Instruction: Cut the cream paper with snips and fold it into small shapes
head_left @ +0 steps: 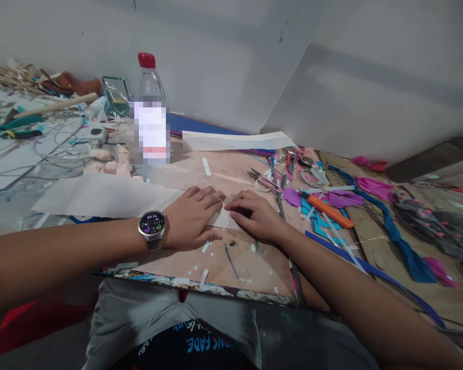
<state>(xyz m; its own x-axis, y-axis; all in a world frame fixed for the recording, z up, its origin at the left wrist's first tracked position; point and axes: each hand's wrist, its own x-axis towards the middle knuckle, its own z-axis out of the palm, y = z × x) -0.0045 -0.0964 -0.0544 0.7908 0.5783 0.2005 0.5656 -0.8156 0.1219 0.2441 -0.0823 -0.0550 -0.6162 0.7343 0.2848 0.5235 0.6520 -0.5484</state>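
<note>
My left hand (193,216), with a watch (152,226) on its wrist, lies flat on a long white paper strip (111,195), its fingers stretched to the right. The strip runs left from under the palm, and a short end shows between the hands. My right hand (254,213) is at that right end, fingers curled, with thumb and index finger close together at the paper's edge. The exact contact of its fingertips is partly hidden. Beneath both hands is a pinkish work board (254,262) with small white paper scraps on it.
A red-capped bottle (152,85) stands behind my left hand. Thread snips (268,182) and an orange utility knife (327,209) lie to the right among coloured scraps. Another white sheet (235,140) lies at the back. Green-handled pliers (19,126) and wood sticks (11,79) are far left.
</note>
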